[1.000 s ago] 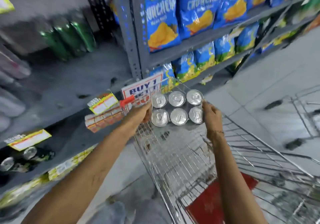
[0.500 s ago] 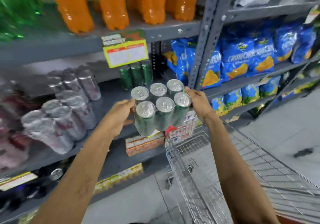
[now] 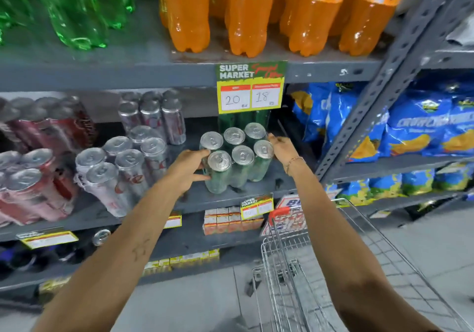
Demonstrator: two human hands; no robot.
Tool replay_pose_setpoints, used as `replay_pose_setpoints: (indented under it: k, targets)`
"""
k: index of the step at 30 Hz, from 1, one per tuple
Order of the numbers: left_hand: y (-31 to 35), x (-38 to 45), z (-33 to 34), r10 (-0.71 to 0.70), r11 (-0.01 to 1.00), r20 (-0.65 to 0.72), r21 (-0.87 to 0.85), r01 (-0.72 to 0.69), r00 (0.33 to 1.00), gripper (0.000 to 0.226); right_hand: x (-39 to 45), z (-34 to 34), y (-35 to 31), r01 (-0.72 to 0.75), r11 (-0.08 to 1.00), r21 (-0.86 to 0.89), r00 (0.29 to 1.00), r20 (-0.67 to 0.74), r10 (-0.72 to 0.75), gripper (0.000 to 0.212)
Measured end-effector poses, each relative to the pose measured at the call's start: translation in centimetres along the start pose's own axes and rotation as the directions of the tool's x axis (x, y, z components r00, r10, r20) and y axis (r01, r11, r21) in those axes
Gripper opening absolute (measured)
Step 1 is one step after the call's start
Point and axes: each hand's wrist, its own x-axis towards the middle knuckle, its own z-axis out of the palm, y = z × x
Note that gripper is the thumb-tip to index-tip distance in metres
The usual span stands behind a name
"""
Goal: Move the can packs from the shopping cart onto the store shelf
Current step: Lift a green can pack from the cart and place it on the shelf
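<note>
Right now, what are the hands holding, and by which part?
The green six-pack of cans: left hand on its left side, right hand against its right side.

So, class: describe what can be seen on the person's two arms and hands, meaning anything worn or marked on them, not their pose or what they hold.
Both forearms are bare, with no sleeves in view and no gloves. The right hand has a thin chain bracelet at the wrist. The left hand wears nothing, but its forearm carries a small dark line marking, possibly a tattoo.

The price sign [image 3: 250, 87] hides most of the green cans [image 3: 243, 120] behind it; the shopping cart [image 3: 333, 267] is cut off below.
</note>
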Motion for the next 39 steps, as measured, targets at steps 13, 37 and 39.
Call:
replay_pose_setpoints:
  k: [13, 37, 39]
  targets:
    - [-1.2, 3.0, -0.2, -0.034, 0.996, -0.134, -0.086, 0.022, 0.99, 0.012, 3.9, 1.3, 1.5, 0.073, 0.983, -0.168, 0.996, 0.07, -0.062, 0.041]
    - [-9.3, 4.5, 4.0, 0.129, 0.916, -0.17, -0.358, -0.183, 0.977, 0.066, 3.3, 3.8, 6.0, -0.3, 0.801, 0.517, 0.929, 0.351, 0.121, 0.034]
    - [-9.4, 4.6, 4.6, 0.089, 0.914, -0.215, -0.371, -0.166, 0.973, 0.064, 3.3, 3.9, 6.4, -0.279, 0.803, 0.526, 0.937, 0.332, 0.108, 0.031]
